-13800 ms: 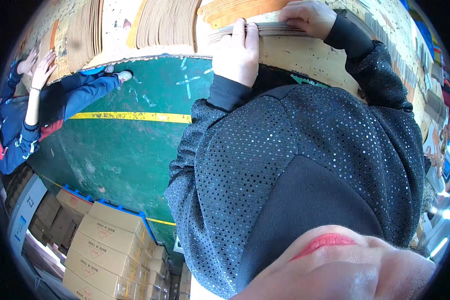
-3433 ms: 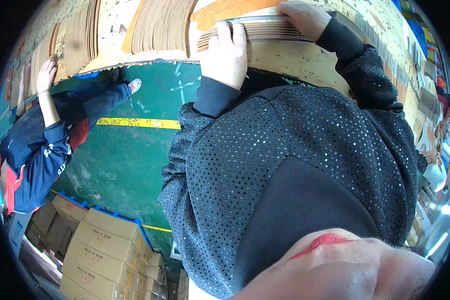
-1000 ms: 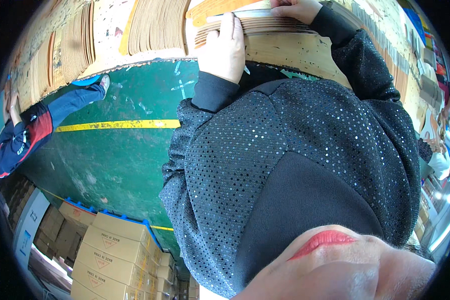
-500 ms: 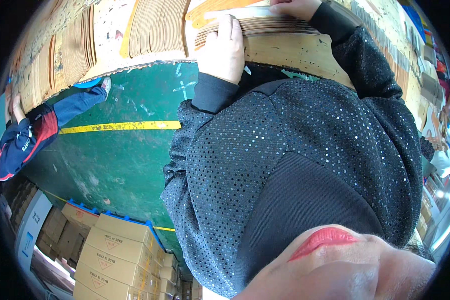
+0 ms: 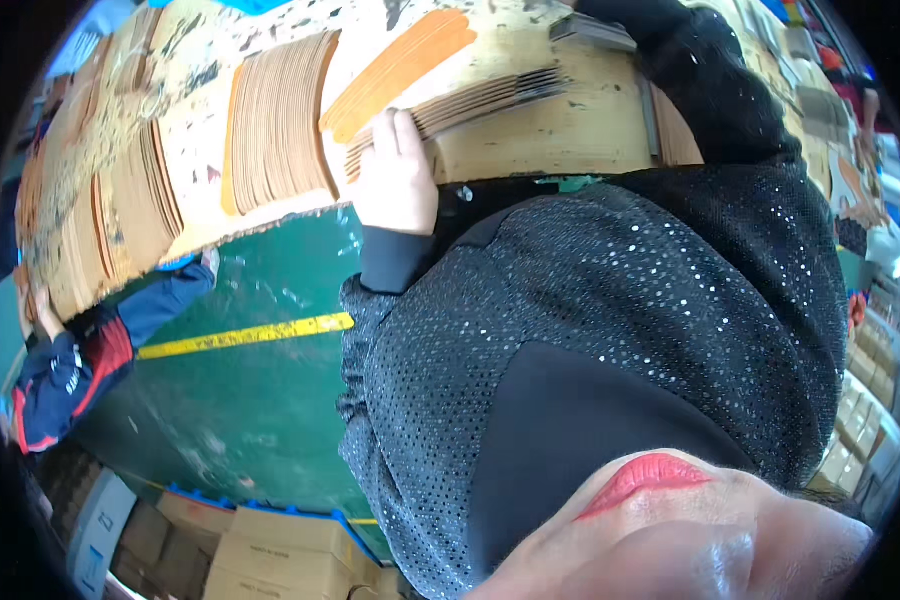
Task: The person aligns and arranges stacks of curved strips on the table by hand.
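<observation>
My left hand (image 5: 398,185) is closed over the left end of a fanned pile of thin brown strips (image 5: 470,108), its fingers lying across them and its thumb hidden. The strips are spread in layers and slant up to the right, blurred at the far end. Just beyond them lies a long, rounded orange piece (image 5: 400,68). My right arm (image 5: 710,60) reaches over the table to the top edge, where the hand is out of the picture. A blurred grey flat thing (image 5: 592,32) lies close to that sleeve's end.
A large row of brown pieces (image 5: 282,125) stands left of my left hand, with further rows (image 5: 135,205) beyond. A co-worker (image 5: 75,375) works at the table's left end. Cardboard boxes (image 5: 280,550) stand on the green floor (image 5: 240,400). More stacked pieces (image 5: 675,130) lie under my right arm.
My right hand has left the strips' right end, where it held a pale strip, and gone out past the top edge. My left hand stays on the strips. The whole view has shifted.
</observation>
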### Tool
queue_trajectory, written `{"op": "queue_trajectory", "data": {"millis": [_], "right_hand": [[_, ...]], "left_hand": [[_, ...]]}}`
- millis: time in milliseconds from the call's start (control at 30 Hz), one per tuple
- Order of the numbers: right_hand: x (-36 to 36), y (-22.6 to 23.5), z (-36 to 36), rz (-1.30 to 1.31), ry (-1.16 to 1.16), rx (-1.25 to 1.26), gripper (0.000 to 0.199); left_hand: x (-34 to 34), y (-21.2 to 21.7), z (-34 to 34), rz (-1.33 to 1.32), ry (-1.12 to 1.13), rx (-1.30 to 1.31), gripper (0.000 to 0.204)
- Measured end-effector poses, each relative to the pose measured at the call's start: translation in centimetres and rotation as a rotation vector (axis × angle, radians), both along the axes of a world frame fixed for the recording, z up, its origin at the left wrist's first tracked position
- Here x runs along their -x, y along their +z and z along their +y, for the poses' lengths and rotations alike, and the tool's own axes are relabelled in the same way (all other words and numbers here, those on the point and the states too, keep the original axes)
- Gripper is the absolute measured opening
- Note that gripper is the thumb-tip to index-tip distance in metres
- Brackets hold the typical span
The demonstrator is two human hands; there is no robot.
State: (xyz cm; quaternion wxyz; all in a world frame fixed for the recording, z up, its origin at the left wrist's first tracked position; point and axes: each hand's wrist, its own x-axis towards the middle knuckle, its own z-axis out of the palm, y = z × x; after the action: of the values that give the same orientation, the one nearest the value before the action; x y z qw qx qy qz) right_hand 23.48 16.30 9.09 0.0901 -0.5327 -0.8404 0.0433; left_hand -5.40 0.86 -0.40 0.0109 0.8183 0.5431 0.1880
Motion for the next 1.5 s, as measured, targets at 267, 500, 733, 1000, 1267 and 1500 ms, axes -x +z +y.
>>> {"op": "queue_trajectory", "data": {"millis": [267, 500, 733, 1000, 1267, 1500], "right_hand": [[-4.7, -3.8, 3.6, -0.146, -0.076, 0.109, 0.032], [-6.2, -7.1, 5.9, -0.021, -0.155, 0.277, 0.042], [-5.2, -6.8, 5.5, -0.144, -0.129, 0.103, 0.037], [-7.1, -9.1, 6.8, -0.094, 0.012, 0.289, 0.045], [-6.3, -5.4, 6.2, -0.101, 0.133, 0.407, 0.043], [1.2, 0.3, 0.8, 0.179, 0.01, 0.539, 0.04]], "left_hand": [[0.0, -0.6, 0.5, 0.005, -0.024, -0.08, 0.037], [0.0, -0.7, 0.9, 0.01, -0.018, 0.002, 0.039], [0.0, -0.6, 0.6, 0.012, 0.005, 0.023, 0.04], [-0.1, -0.8, 0.7, 0.04, 0.007, 0.02, 0.04], [0.1, -1.0, 0.7, 0.007, -0.03, -0.105, 0.039], [0.0, -0.7, 0.5, -0.007, -0.015, -0.069, 0.036]]}}
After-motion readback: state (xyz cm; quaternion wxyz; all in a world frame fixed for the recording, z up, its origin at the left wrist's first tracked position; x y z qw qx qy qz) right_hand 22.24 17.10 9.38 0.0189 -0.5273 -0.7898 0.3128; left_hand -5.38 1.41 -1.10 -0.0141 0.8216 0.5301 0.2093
